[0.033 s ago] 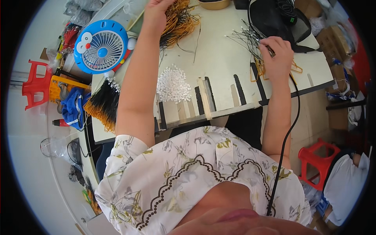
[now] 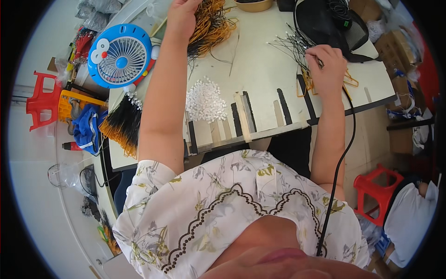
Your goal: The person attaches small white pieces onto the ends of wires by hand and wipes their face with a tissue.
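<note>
A heap of small white bits [image 2: 206, 100] sits on the pale desk [image 2: 260, 60]; past the heap and a little to its left, the left hand [image 2: 182, 18] is up by the top edge, which cuts off some of its fingers, so I cannot tell if they are open or closed; just beside that hand, on the far side of the heap, lies a big messy bunch of black and orange strands [image 2: 213, 28]; well to the right of the heap and a bit past it, the right hand [image 2: 326, 65] is over some thin dark wires [image 2: 290, 44] with pale tips; its fingers are bent and curl down at the wires, but I cannot tell if they grip any; orange loops [image 2: 351, 80] poke out on both sides of that wrist; to the left of the heap, past the left arm, stands a round blue fan [image 2: 120, 56] with a funny face; left of the heap and closer to the person is another bunch of black strands [image 2: 124, 118] with orange ends; a tan bowl [image 2: 253, 5] is far past the heap; a black net thing [image 2: 320, 23] lies past the heap on its right; dark and tan strips of tape [image 2: 283, 107] are stuck to the desk, right of the heap.
</note>
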### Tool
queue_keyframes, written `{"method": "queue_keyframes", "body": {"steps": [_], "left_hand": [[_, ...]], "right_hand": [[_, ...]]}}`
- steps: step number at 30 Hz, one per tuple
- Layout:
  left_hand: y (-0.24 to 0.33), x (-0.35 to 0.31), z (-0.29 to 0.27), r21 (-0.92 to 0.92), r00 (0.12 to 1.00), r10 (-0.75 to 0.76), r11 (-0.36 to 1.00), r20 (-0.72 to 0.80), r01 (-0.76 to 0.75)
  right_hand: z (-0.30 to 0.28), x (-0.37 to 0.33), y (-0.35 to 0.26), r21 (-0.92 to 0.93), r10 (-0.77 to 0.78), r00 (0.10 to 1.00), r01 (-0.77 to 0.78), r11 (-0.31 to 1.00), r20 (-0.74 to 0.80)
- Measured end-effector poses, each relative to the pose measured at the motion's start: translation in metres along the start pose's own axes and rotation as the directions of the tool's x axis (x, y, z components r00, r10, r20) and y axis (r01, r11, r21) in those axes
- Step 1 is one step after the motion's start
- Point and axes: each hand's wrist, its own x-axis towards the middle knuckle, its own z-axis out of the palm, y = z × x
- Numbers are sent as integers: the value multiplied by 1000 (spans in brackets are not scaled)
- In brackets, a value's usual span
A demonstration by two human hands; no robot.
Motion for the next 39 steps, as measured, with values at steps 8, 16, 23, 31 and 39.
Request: {"method": "queue_keyframes", "body": {"steps": [8,16,23,31,39], "left_hand": [[38,26,-27,-256,995,99,962,-6,-98],[37,2,35,536,980,-71,843,188,-41],[15,15,6,-246,957,53,969,284,19],[57,46,54,-22,998,-24,999,55,25],[31,24,14,513,975,-126,858,184,14]], "right_hand": [[2,-11,-9,-192,72,994,-56,980,77],[0,4,-26,-286,120,991,-133,949,-62],[45,55,-73,-85,135,901,-109,990,412],[152,71,-102,56,235,668,-384,922,706],[114,73,-90,218,-63,364,-404,889,929]]}}
